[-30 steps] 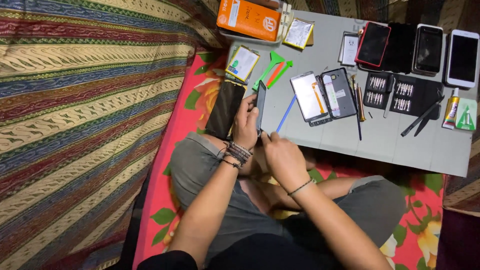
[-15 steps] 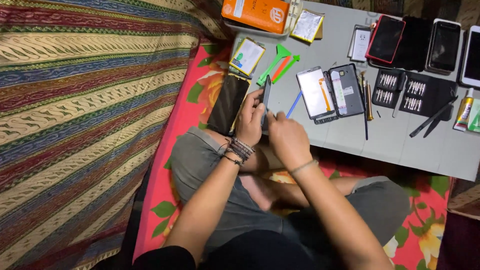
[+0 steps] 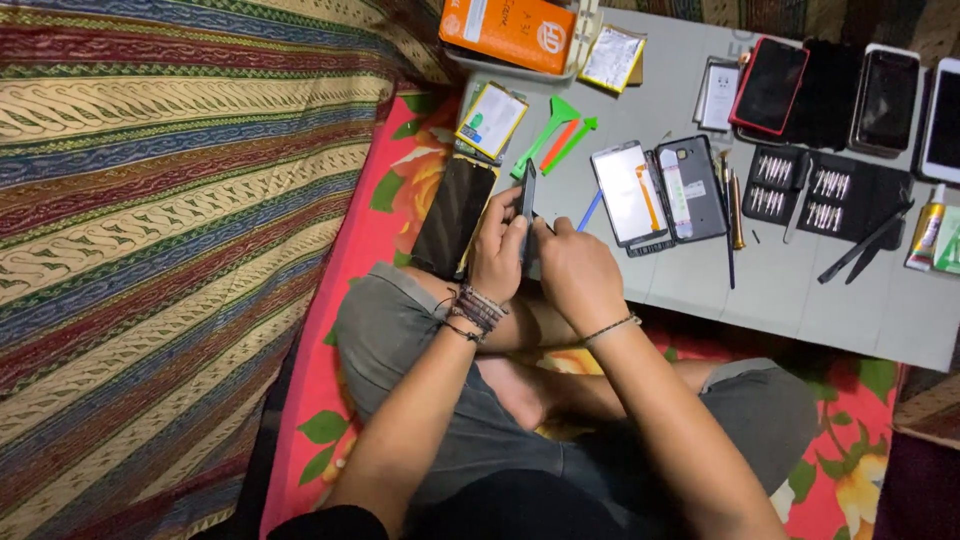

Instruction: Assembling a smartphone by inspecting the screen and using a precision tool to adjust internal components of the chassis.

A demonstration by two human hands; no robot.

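Observation:
Both hands meet over the near left edge of a grey table (image 3: 800,300). A dark slim phone (image 3: 526,205) stands on its edge between them. My left hand (image 3: 497,255), with bead bracelets at the wrist, grips it from the left. My right hand (image 3: 575,275) grips it from the right, fingertips on its side edge. A black flat panel (image 3: 455,215) lies just left of my left hand, partly over my knee. A thin blue stick (image 3: 590,210) lies on the table right behind my right hand.
On the table: an orange box (image 3: 510,30), a flat battery (image 3: 492,120), green and orange pry tools (image 3: 555,135), an opened phone (image 3: 660,190), a black case of screwdriver bits (image 3: 830,185), several phones (image 3: 770,85), a glue tube (image 3: 925,230). Striped cloth (image 3: 180,220) covers the left.
Both hands keep their hold on the phone and have shifted slightly towards the table. The view has swayed a little; nothing on the table has moved.

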